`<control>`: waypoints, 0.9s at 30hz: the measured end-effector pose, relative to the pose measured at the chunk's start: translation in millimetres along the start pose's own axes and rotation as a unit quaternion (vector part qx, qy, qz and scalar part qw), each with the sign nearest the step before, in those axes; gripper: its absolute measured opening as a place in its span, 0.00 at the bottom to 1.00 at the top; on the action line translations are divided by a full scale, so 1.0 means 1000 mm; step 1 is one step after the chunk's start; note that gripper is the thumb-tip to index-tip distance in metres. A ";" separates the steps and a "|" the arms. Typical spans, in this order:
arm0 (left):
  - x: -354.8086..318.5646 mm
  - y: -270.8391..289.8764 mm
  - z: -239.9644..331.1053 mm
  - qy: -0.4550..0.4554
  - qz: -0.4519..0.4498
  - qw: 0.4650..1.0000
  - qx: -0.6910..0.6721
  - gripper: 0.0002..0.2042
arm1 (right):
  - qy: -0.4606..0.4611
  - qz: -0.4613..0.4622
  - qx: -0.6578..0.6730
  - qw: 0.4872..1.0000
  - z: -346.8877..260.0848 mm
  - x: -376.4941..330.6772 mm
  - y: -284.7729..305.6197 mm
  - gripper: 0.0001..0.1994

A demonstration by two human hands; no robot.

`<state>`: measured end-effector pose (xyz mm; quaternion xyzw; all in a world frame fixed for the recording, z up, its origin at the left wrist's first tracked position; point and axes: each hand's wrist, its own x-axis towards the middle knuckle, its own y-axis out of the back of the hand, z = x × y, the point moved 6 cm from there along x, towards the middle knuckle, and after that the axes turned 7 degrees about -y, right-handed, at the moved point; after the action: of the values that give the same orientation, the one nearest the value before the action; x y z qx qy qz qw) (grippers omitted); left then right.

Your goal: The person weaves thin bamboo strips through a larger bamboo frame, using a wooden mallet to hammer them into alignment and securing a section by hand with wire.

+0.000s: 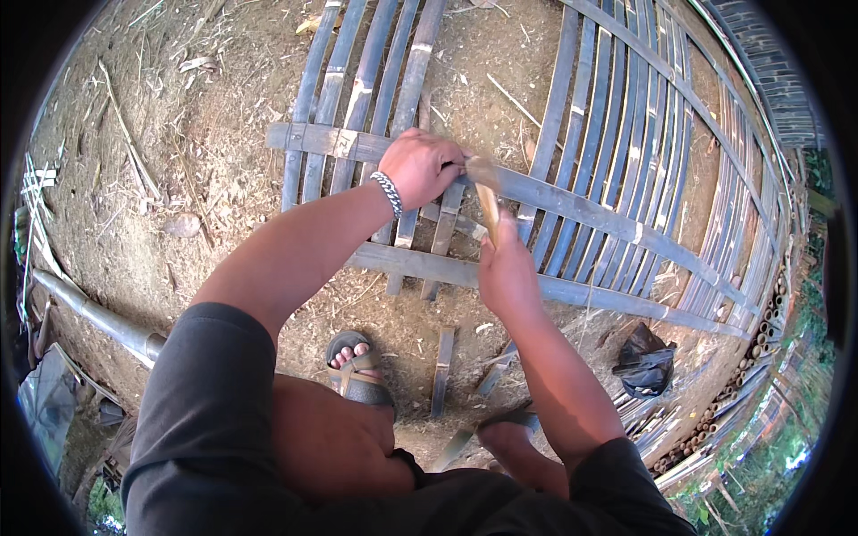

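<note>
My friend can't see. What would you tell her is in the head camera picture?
A person's left hand and right hand hold a pale bamboo strip over a woven bamboo lattice lying on dirt ground. A sandalled foot shows below.

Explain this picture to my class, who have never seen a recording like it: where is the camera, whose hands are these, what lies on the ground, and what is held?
The camera sits on a person's head and looks down, so the edges bend. No machine here: both arms are that person's own. The left hand, with a metal bracelet at the wrist, presses on a crosswise bamboo slat of a bamboo lattice lying on bare dirt ground. The right hand has a grip on a thin pale bamboo strip at that crossing. Below are a sandalled foot, loose bamboo offcuts and a black bag.
</note>
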<state>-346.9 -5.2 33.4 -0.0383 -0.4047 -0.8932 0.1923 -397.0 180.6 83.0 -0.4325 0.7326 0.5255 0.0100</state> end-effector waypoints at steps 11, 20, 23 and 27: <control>0.002 0.004 0.003 0.011 -0.007 1.000 -0.014 0.07 | -0.002 0.045 0.040 0.998 -0.003 0.005 0.006 0.22; 0.003 0.003 0.000 0.010 -0.025 0.999 0.020 0.07 | 0.034 0.048 0.053 0.997 -0.004 0.001 0.002 0.23; 0.004 0.003 0.003 0.023 -0.043 0.999 0.017 0.06 | 0.056 0.082 0.062 0.993 -0.003 0.001 0.004 0.22; 0.002 0.003 -0.001 0.017 -0.017 1.000 -0.010 0.06 | 0.050 0.101 0.134 0.984 -0.011 -0.007 0.011 0.22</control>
<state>-347.2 -8.3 35.8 -0.0184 -0.3930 -0.9010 0.1830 -394.8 177.3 99.8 -0.3764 0.8362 0.3983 -0.0219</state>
